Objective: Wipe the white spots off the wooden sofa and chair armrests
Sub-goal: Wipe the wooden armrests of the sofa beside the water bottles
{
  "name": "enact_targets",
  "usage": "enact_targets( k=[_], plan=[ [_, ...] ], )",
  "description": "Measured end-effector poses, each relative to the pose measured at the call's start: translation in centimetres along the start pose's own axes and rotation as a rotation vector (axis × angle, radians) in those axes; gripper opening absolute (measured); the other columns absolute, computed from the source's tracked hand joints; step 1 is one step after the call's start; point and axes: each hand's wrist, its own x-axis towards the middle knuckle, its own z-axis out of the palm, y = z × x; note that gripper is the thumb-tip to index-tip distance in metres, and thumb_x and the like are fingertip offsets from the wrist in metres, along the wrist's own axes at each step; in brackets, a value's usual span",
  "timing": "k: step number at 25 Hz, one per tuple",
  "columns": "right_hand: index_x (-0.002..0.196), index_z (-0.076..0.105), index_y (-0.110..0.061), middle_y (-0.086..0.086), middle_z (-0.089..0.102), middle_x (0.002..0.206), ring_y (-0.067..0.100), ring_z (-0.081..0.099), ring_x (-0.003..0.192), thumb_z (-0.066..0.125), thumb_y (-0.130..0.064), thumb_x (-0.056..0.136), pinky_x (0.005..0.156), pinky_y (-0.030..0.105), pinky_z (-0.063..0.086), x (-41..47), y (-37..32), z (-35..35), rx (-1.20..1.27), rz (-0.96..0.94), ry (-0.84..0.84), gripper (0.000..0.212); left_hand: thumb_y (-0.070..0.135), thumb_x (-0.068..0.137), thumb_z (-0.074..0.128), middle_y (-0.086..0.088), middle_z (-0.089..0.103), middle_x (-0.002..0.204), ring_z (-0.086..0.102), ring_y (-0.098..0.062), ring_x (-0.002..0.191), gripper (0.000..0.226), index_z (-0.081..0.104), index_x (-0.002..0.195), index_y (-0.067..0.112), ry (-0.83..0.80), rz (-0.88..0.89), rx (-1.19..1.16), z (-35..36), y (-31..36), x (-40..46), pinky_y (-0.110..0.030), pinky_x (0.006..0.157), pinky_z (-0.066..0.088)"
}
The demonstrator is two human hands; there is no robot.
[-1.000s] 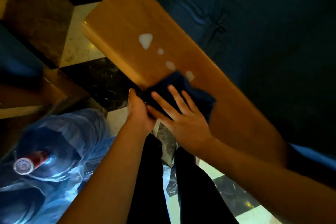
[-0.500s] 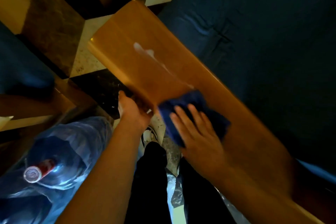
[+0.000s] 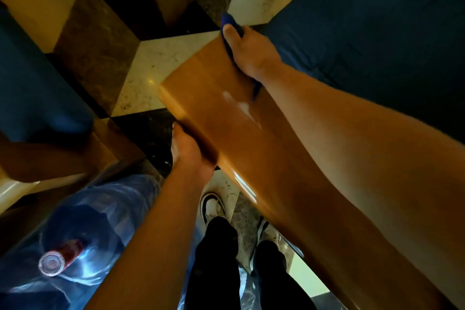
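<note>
1. Presently the right hand [image 3: 247,51] presses a blue cloth [image 3: 230,24] flat against the far end of the wooden armrest [image 3: 201,78], fingers closed over the cloth.
2. A white smear [image 3: 242,106] lies on the armrest's top, just behind that hand, so this patch is judged not yet clean.
3. The left hand [image 3: 187,148] clamps the armrest's near edge, steadying it; its fingers curl underneath, out of sight.
4. Step in hand: wiping along the top, at the outer end of the surface.
5. Next move, as judged: draw the cloth across the smear with firm pressure.
6. A wrapped water bottle [image 3: 83,239] stands on the floor, well apart.
</note>
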Motion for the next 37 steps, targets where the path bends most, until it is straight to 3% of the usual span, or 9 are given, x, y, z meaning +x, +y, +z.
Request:
enact_targets(
  k=[3, 5, 9, 15, 19, 21, 26, 31, 37],
  plan=[
    [0.149, 0.047, -0.022, 0.008, 0.051, 0.152, 0.035, 0.051, 0.135, 0.028, -0.055, 0.106, 0.101, 0.046, 0.043, -1.3, -0.9, 0.0, -0.160, -0.216, 0.005, 0.057, 0.060, 0.103, 0.031, -0.014, 0.067, 0.133, 0.065, -0.039, 0.114, 0.054, 0.053, 0.143, 0.031, 0.137, -0.029, 0.107, -0.1, 1.5, 0.5, -0.065, 0.098, 0.051],
    [0.160, 0.033, -0.029, 0.000, 0.029, 0.169, 0.035, 0.026, 0.155, 0.028, -0.054, 0.107, 0.123, 0.052, 0.026, -6.7, 1.4, 0.3, -0.435, -0.544, 0.023, 0.059, 0.063, 0.102, 0.029, -0.016, 0.070, 0.127, 0.067, -0.037, 0.112, 0.062, 0.059, 0.137, 0.023, 0.143, -0.059, 0.072, -0.7, 2.1, 0.8, -0.062, 0.101, 0.050],
    [0.160, 0.030, -0.037, -0.005, 0.017, 0.173, 0.031, 0.005, 0.160, 0.034, -0.061, 0.105, 0.128, 0.052, 0.010, -12.1, 5.0, -1.4, -0.614, -1.009, -0.254, 0.060, 0.068, 0.100, 0.024, -0.018, 0.075, 0.106, 0.071, -0.033, 0.099, 0.073, 0.068, 0.106, 0.010, 0.144, -0.074, 0.024, -2.0, 3.5, 1.3, -0.050, 0.089, 0.055],
    [0.144, 0.054, -0.033, 0.004, 0.049, 0.156, 0.042, 0.024, 0.152, 0.032, -0.055, 0.103, 0.124, 0.059, 0.014, -4.7, -6.2, 4.5, -0.502, -0.286, 0.118, 0.051, 0.070, 0.099, 0.024, -0.017, 0.071, 0.116, 0.065, -0.035, 0.111, 0.073, 0.067, 0.108, 0.011, 0.074, -0.071, -0.039, -2.8, 4.9, 1.8, -0.052, 0.092, 0.050],
    [0.152, 0.045, -0.036, 0.001, 0.035, 0.166, 0.040, 0.016, 0.157, 0.048, -0.043, 0.102, 0.126, 0.059, 0.014, -13.7, -1.7, 4.7, -0.631, -0.903, -0.108, 0.051, 0.068, 0.100, 0.023, -0.016, 0.070, 0.117, 0.068, -0.030, 0.096, 0.071, 0.066, 0.114, 0.012, 0.004, -0.098, -0.180, -3.2, 5.9, 2.0, -0.044, 0.083, 0.051],
    [0.155, 0.041, -0.038, 0.000, 0.032, 0.167, 0.037, 0.014, 0.158, 0.054, -0.050, 0.098, 0.128, 0.056, 0.011, -13.2, -0.4, 2.8, -0.668, -0.999, -0.173, 0.060, 0.068, 0.100, 0.023, -0.016, 0.072, 0.111, 0.072, -0.028, 0.086, 0.074, 0.065, 0.117, 0.009, -0.026, -0.082, -0.171, -3.4, 6.3, 2.4, -0.043, 0.083, 0.053],
    [0.137, 0.061, -0.031, 0.001, 0.062, 0.140, 0.038, 0.041, 0.143, 0.047, -0.056, 0.092, 0.123, 0.057, 0.016, -7.1, -8.4, 6.9, -0.611, -0.488, 0.062, 0.054, 0.067, 0.101, 0.023, -0.018, 0.070, 0.123, 0.065, -0.036, 0.112, 0.073, 0.064, 0.115, 0.008, -0.058, -0.054, -0.149, -3.6, 6.2, 1.7, -0.051, 0.091, 0.051],
    [0.161, 0.031, -0.029, 0.005, 0.026, 0.170, 0.042, 0.010, 0.158, 0.048, -0.025, 0.097, 0.126, 0.060, 0.008, -16.7, -1.7, 6.9, -0.634, -0.671, 0.053, 0.066, 0.063, 0.103, 0.024, -0.020, 0.065, 0.131, 0.062, -0.036, 0.122, 0.072, 0.056, 0.137, 0.007, -0.061, 0.003, -0.253, -4.1, 4.5, -1.2, -0.050, 0.099, 0.049],
    [0.165, 0.014, -0.033, 0.001, 0.015, 0.173, 0.039, 0.015, 0.158, 0.065, -0.019, 0.093, 0.127, 0.059, 0.013, -30.5, 11.0, 4.4, -0.658, -0.534, 0.125, 0.089, 0.067, 0.101, 0.020, -0.019, 0.064, 0.134, 0.065, -0.037, 0.115, 0.080, 0.057, 0.138, 0.006, 0.040, -0.009, -0.008, -3.6, -3.6, -5.4, -0.050, 0.087, 0.054]
  ],
)
